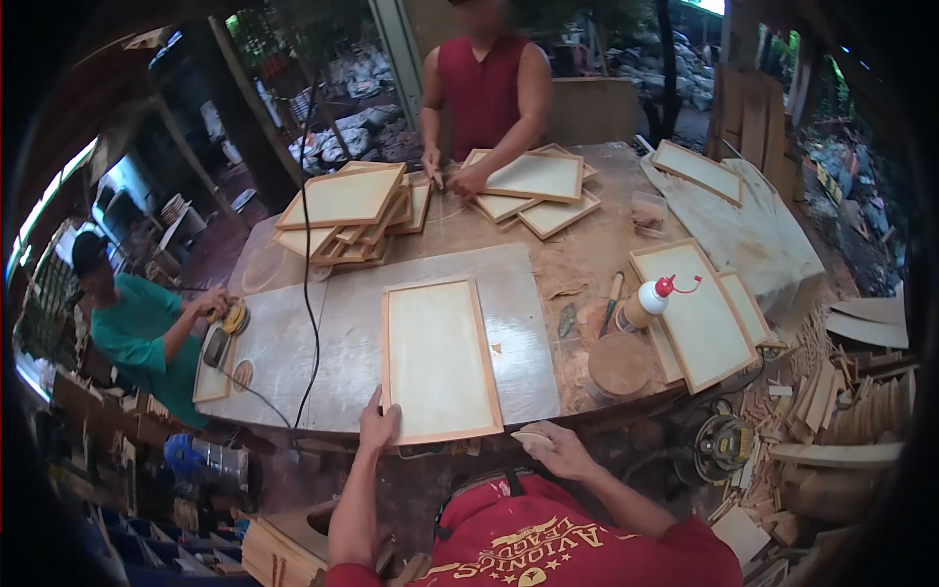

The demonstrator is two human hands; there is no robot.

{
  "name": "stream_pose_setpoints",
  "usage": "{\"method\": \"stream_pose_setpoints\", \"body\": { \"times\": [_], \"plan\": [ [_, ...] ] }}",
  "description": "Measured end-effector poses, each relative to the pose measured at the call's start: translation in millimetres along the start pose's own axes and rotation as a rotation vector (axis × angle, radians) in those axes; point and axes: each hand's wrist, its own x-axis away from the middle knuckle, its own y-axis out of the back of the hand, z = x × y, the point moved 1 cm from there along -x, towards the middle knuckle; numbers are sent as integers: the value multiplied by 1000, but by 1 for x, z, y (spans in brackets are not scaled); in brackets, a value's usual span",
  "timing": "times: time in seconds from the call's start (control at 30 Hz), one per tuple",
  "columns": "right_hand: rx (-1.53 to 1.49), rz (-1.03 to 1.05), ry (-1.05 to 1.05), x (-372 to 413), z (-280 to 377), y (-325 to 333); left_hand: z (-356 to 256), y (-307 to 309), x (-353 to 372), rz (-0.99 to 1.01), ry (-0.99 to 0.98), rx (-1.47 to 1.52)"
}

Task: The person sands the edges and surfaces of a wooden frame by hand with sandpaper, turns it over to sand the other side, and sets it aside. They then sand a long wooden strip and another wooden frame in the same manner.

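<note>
A shallow wood-framed tray (pixel 439 358) with a pale panel lies flat on the grey sheet that covers the near part of the table. My left hand (pixel 380 421) grips its frame at the near left corner, thumb on top. Just off the near right corner, my right hand (pixel 556 450) pinches a small pale folded piece of sandpaper (pixel 532 439), apart from the tray. The side of the piece facing the palm is hidden.
Stacked trays (pixel 352 196) stand at the back left, more (pixel 533 178) beside a person in a red vest. A glue bottle (pixel 648 301) and round container (pixel 619 365) sit to the right. At left, another person works a yellow sander (pixel 235 317); a black cord (pixel 311 323) crosses the table.
</note>
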Motion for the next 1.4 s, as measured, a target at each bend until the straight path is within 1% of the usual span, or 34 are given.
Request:
{"method": "stream_pose_setpoints", "body": {
  "times": [0.07,0.17,0.2,0.23,0.27,0.33,0.37,0.4,0.43,0.47,0.53,0.57,0.6,0.67,0.7,0.77,0.83,0.87,1.0,1.17,1.2,1.3,1.4],
  "plan": [
    [109,-30,164,-8,9,-9,8,-11,-25,-90,-120,-57],
    [236,-6,157,-17,21,-26,6,-28,-40,-196,-287,-86],
    [291,-9,160,-22,21,-33,7,-25,-43,-219,-287,-140],
    [389,-35,213,-26,15,-46,12,-22,-41,-232,-294,-188],
    [509,-85,259,-35,11,-53,9,-29,-48,-232,-326,-217],
    [593,-77,201,-59,29,-65,46,-35,-84,-102,-381,-556],
    [707,-83,192,-71,38,-72,32,-34,-80,-121,-429,-407],
    [798,-42,189,-78,45,-80,26,-26,-64,-153,-427,-277],
    [836,-57,243,-79,47,-91,30,-30,-51,-100,-436,-227],
    [876,-67,345,-93,51,-99,24,-28,-49,-95,-449,-176],
    [1029,-49,394,-116,35,-119,21,-14,-43,-104,-478,-105],
    [1072,-50,327,-117,43,-129,39,-15,-44,-111,-555,-107],
    [1101,-31,307,-119,43,-141,56,-18,-40,-131,-632,-77],
    [1196,-10,256,-129,41,-145,48,-9,-27,-15,-681,-104],
    [1218,37,223,-130,35,-148,40,-2,-20,-2,-711,-149],
    [1183,46,214,-125,34,-152,29,19,-5,58,-763,-266],
    [1117,37,203,-127,31,-146,38,23,-2,58,-806,-254],
    [1077,32,252,-128,28,-141,42,22,-2,56,-829,-242],
    [1085,110,273,-136,34,-137,52,17,-5,7,-871,-195],
    [1033,162,286,-136,34,-159,61,12,-7,-29,-892,-147],
    [1005,163,291,-136,34,-158,62,11,-7,-39,-892,-152],
    [961,156,247,-130,31,-151,49,11,-4,-119,-775,-195],
    [885,144,200,-129,32,-130,46,6,-4,-35,-771,-428]
  ]
}}
